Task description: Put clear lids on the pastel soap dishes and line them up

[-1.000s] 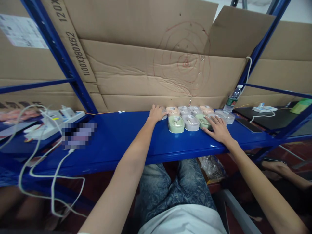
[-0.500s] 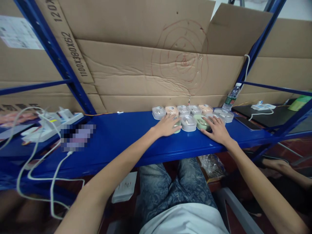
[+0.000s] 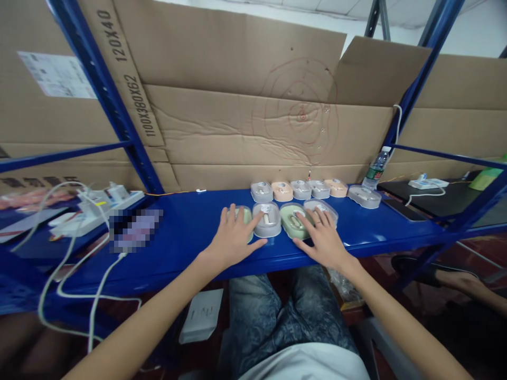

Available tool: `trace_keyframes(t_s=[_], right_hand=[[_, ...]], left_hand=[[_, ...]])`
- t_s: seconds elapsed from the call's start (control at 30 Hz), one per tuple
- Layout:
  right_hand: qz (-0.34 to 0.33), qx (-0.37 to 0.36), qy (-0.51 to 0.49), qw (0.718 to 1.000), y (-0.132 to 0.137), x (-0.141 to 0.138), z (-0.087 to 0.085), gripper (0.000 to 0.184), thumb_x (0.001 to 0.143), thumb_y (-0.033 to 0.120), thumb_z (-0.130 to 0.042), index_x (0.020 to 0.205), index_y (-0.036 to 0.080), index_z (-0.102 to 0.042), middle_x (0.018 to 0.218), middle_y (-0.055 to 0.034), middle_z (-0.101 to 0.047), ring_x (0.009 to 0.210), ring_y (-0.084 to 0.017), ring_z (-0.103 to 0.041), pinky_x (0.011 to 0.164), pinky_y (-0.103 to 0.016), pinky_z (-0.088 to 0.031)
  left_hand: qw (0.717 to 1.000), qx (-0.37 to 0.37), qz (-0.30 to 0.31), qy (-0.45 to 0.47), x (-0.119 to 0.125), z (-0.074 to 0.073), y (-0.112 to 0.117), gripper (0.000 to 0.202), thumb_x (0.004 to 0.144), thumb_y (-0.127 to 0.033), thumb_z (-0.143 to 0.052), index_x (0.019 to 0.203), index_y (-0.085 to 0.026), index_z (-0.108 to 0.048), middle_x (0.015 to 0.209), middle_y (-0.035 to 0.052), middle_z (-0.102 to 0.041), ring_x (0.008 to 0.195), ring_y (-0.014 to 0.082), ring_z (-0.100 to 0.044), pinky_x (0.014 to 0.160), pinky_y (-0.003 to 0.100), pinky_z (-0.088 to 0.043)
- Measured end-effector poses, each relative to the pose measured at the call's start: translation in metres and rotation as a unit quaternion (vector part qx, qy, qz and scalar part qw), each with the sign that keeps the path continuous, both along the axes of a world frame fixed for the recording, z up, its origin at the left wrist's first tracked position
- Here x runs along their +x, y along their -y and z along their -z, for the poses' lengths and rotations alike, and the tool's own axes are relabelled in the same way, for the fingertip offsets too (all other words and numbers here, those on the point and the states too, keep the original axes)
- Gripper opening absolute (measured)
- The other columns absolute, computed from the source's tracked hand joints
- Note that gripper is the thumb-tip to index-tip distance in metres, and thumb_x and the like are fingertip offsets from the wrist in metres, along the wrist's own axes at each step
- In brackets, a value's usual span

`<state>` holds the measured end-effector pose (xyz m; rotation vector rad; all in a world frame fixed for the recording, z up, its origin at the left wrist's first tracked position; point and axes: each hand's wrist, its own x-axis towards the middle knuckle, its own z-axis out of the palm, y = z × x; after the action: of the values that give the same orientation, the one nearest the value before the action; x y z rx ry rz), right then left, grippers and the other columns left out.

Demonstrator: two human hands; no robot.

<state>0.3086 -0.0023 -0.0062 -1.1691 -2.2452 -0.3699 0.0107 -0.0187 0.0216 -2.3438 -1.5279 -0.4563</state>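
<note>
My left hand (image 3: 233, 237) lies with fingers spread over a green container (image 3: 247, 215) at the left end of the front row, mostly covering it. Beside its thumb stands a grey container (image 3: 266, 224) with a small pale item inside. My right hand (image 3: 325, 235), fingers also spread, rests on a second green container (image 3: 291, 224) and a clear grey container (image 3: 331, 206) at the row's right end. These stand side by side near the front of the blue shelf (image 3: 190, 232). Behind them a back row includes a grey container (image 3: 262, 192) and a peach container (image 3: 282, 191).
A water bottle (image 3: 375, 170) stands behind a clear container (image 3: 364, 197) on the right, near a dark phone (image 3: 404, 209). On the left are a power strip (image 3: 114, 199), white cables and a blurred-out object (image 3: 137, 230). A cardboard wall (image 3: 214, 126) closes the back.
Both hands have moved left and toward me, and the front row of containers has slid with them, away from the back row. The view has tilted up slightly.
</note>
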Motion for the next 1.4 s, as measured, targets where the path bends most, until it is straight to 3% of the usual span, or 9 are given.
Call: trace_keyframes(t_s=[0.13,0.27,0.4,0.57,0.67,0.77,1.03,1.23,1.4], right_hand=[[-0.040,-0.017,-0.016,0.999,0.009,-0.043,0.000,0.073,0.098,0.059,-0.057,0.161,0.027,-0.040,0.163,-0.0165,-0.043,0.154,-0.047,-0.028,0.123,-0.071,-0.023],[-0.073,-0.036,-0.039,0.996,0.016,-0.081,0.000,0.075,0.098,0.059,-0.058,0.162,0.027,-0.037,0.165,-0.0161,-0.039,0.156,-0.049,-0.022,0.122,-0.075,-0.018],[-0.108,-0.042,-0.045,0.992,0.022,-0.101,0.001,0.078,0.097,0.057,-0.059,0.164,0.029,-0.032,0.167,-0.0141,-0.036,0.157,-0.050,-0.018,0.123,-0.077,-0.015],[-0.114,-0.035,-0.039,0.992,0.028,-0.107,0.002,0.078,0.098,0.057,-0.058,0.166,0.030,-0.028,0.167,-0.0139,-0.037,0.157,-0.049,-0.019,0.123,-0.077,-0.017],[-0.104,-0.043,-0.027,0.993,0.029,-0.108,0.002,0.076,0.099,0.057,-0.056,0.164,0.025,-0.034,0.168,-0.0166,-0.034,0.157,-0.049,-0.018,0.124,-0.075,-0.016],[-0.100,-0.044,-0.023,0.994,0.029,-0.109,0.002,0.076,0.098,0.056,-0.058,0.163,0.024,-0.036,0.167,-0.0170,-0.034,0.157,-0.049,-0.019,0.125,-0.074,-0.016],[-0.116,-0.045,-0.024,0.992,0.029,-0.118,0.002,0.079,0.098,0.057,-0.056,0.165,0.024,-0.031,0.168,-0.0162,-0.034,0.158,-0.048,-0.015,0.125,-0.073,-0.014],[-0.122,-0.024,0.015,0.992,0.036,-0.144,-0.005,0.078,0.099,0.058,-0.055,0.163,0.019,-0.034,0.167,-0.0203,-0.035,0.158,-0.046,-0.016,0.126,-0.069,-0.017],[-0.128,-0.012,0.038,0.991,0.040,-0.167,-0.008,0.077,0.100,0.058,-0.054,0.161,0.015,-0.035,0.164,-0.0241,-0.037,0.157,-0.046,-0.022,0.125,-0.067,-0.018]], left_hand=[[0.997,0.018,-0.079,-0.014,-0.032,0.004,0.007,0.085,0.092,-0.073,-0.052,0.158,-0.021,-0.044,0.153,0.0274,-0.050,0.146,0.0566,-0.037,0.117,0.070,-0.025],[0.990,0.015,-0.135,-0.021,-0.062,0.002,-0.009,0.077,0.097,-0.072,-0.042,0.153,-0.021,-0.048,0.148,0.0267,-0.054,0.142,0.0550,-0.043,0.112,0.070,-0.030],[0.984,-0.007,-0.176,-0.040,-0.080,-0.003,-0.049,0.071,0.102,-0.064,-0.033,0.154,-0.017,-0.046,0.148,0.0277,-0.053,0.141,0.0524,-0.045,0.111,0.066,-0.031],[0.983,-0.028,-0.182,-0.016,-0.079,-0.007,-0.115,0.068,0.102,-0.061,-0.033,0.151,-0.016,-0.047,0.150,0.0288,-0.052,0.143,0.0508,-0.043,0.111,0.067,-0.029],[0.984,-0.037,-0.172,0.003,-0.072,-0.007,-0.146,0.068,0.101,-0.063,-0.034,0.149,-0.017,-0.049,0.149,0.0282,-0.054,0.141,0.0499,-0.046,0.111,0.066,-0.030],[0.987,-0.036,-0.155,0.027,-0.068,-0.006,-0.162,0.069,0.101,-0.063,-0.034,0.149,-0.015,-0.048,0.149,0.0291,-0.054,0.142,0.0496,-0.044,0.112,0.067,-0.028],[0.993,-0.023,-0.033,0.115,-0.092,-0.011,-0.160,0.061,0.106,-0.052,-0.028,0.150,-0.014,-0.046,0.152,0.0180,-0.056,0.141,0.0308,-0.050,0.119,0.043,-0.033],[0.978,-0.005,0.016,0.210,-0.103,-0.007,-0.177,0.056,0.104,-0.051,-0.032,0.136,-0.013,-0.057,0.141,0.0184,-0.064,0.132,0.0304,-0.058,0.116,0.043,-0.038],[0.948,0.022,0.031,0.315,-0.105,-0.005,-0.187,0.057,0.103,-0.056,-0.034,0.132,-0.015,-0.061,0.137,0.0178,-0.067,0.131,0.0320,-0.059,0.116,0.045,-0.038]])
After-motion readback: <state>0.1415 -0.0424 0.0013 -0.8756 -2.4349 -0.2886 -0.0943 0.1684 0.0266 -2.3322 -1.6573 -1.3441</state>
